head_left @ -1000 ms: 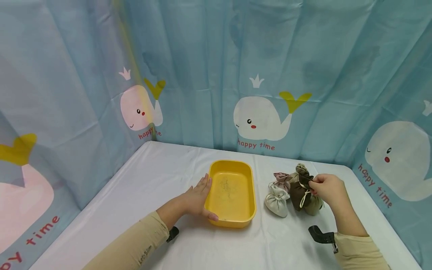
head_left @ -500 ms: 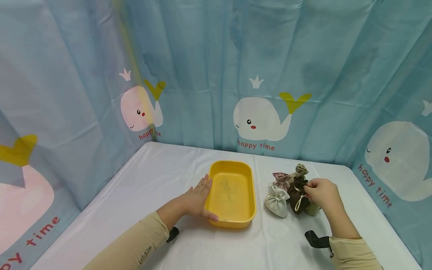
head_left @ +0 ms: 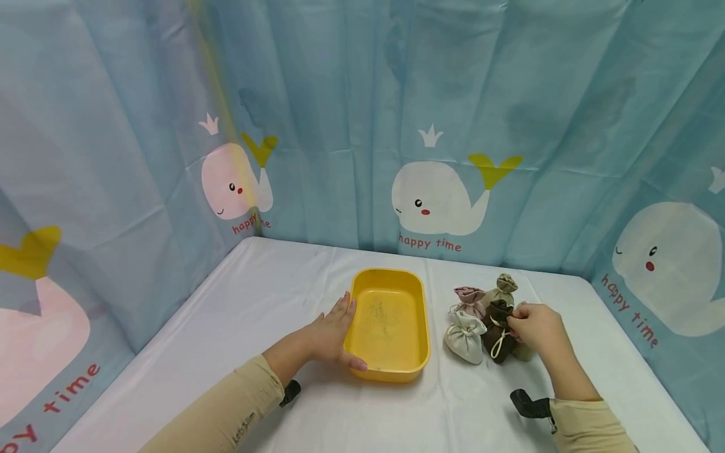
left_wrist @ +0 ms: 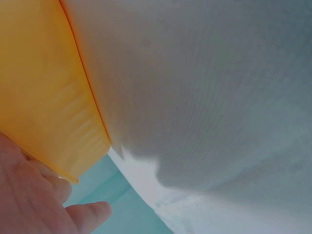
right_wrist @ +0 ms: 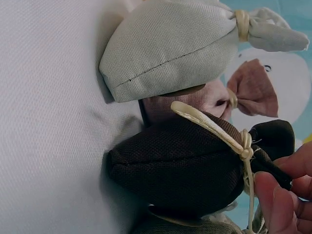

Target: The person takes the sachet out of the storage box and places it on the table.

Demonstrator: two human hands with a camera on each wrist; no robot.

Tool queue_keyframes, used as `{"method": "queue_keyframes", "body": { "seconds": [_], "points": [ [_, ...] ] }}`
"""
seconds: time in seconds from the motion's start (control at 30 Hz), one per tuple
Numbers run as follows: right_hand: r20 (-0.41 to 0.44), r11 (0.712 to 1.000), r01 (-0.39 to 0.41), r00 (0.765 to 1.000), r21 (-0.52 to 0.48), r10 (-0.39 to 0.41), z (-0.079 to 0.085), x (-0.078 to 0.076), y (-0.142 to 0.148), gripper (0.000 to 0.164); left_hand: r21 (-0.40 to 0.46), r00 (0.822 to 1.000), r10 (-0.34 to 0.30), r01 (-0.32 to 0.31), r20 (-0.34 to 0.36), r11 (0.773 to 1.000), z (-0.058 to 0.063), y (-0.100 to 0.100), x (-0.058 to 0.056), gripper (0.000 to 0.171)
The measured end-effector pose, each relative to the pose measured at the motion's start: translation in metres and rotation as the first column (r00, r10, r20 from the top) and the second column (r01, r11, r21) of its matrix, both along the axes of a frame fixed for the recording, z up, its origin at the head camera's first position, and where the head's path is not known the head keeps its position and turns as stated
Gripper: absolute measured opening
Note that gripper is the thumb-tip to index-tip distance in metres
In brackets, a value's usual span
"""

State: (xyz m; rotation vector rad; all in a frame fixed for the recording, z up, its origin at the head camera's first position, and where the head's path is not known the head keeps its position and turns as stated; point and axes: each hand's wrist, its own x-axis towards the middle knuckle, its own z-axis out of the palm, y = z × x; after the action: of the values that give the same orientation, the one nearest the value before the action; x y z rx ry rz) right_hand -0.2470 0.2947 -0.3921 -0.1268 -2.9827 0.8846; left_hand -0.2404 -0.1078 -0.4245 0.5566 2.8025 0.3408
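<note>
My left hand (head_left: pixel 331 333) lies with straight fingers against the left rim of a yellow plastic tray (head_left: pixel 416 366); the left wrist view shows the fingers at the tray's side wall (left_wrist: pixel 53 92). My right hand (head_left: pixel 540 327) pinches the gathered neck of a dark brown drawstring pouch (right_wrist: pixel 180 165) between thumb and fingertips. A cream cord is tied round that neck. Beside it stand a white pouch (head_left: pixel 464 340) and a pink pouch (head_left: pixel 469 301). Behind is a beige pouch (head_left: pixel 505 286). An olive pouch (head_left: pixel 523 352) is partly hidden behind my right hand.
A white cloth (head_left: pixel 294 270) covers the table. Blue curtains (head_left: pixel 328 126) printed with whales rise along its back and sides. Black camera mounts stick out at the left wrist (head_left: pixel 290 393) and right wrist (head_left: pixel 530 404).
My right hand has moved slightly left and toward me with the brown pouch, which now stands closer to the white one. The left hand and tray have stayed put.
</note>
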Motion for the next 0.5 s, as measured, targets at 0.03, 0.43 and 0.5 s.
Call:
{"method": "queue_keyframes", "body": {
  "seconds": [0.03,0.43,0.5],
  "points": [
    [-0.002,1.0,0.0,1.0,-0.004,0.0,-0.0003,-0.0001,0.0005,0.018,-0.005,1.0,0.001,-0.001,0.0,1.0,0.0002,0.0003,0.0001,0.141],
    [0.012,0.999,0.012,1.0,-0.041,-0.012,0.0009,0.001,0.003,0.018,-0.021,1.0,0.003,-0.003,0.003,1.0,-0.0005,0.0014,-0.0001,0.141],
    [0.019,0.999,0.001,1.0,-0.051,0.0,0.0033,0.0013,0.0031,0.02,-0.027,1.0,0.005,-0.005,0.001,1.0,-0.0007,0.0013,-0.0005,0.141]
  ]
}}
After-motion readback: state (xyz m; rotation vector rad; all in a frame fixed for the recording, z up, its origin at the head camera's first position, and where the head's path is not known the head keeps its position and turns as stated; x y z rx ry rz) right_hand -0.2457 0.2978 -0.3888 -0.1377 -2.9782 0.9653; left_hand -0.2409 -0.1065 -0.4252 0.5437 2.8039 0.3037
